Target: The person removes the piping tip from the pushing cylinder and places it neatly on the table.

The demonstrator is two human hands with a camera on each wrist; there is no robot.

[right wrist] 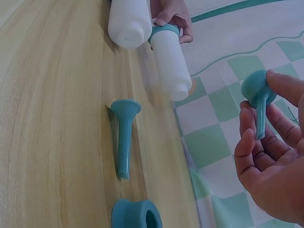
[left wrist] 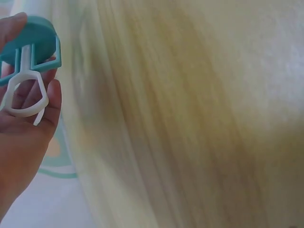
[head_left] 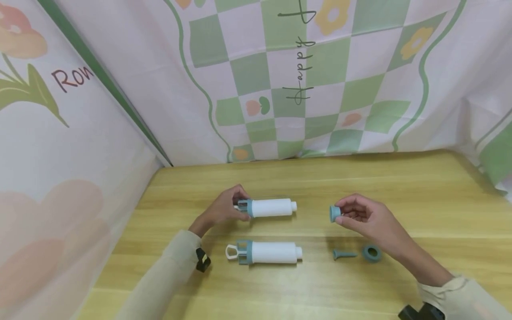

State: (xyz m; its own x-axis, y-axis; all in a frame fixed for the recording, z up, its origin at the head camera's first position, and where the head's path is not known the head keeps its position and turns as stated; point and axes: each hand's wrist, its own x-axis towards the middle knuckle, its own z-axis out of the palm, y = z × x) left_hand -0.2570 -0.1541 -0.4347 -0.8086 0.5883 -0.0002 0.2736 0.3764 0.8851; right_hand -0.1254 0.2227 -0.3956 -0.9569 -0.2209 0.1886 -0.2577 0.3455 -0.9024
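My left hand point(head_left: 226, 206) grips a white pump-like cylinder point(head_left: 272, 207) by its teal collar. A white pull loop point(left wrist: 35, 111) projects from its teal frame toward the palm in the left wrist view. Between thumb and fingers, my right hand point(head_left: 366, 218) pinches a teal cup-shaped piece point(head_left: 334, 214); its thin stem point(right wrist: 261, 118) shows in the right wrist view. The held piece is above the table, to the right of the gripped cylinder and apart from it.
A second white cylinder point(head_left: 276, 252) with a teal frame and white loop lies nearer the front. Right of it are a teal flared stem point(head_left: 345, 254) and a teal ring point(head_left: 372, 253) on the wooden table point(head_left: 320, 289). Patterned cloth point(head_left: 288, 111) hangs behind.
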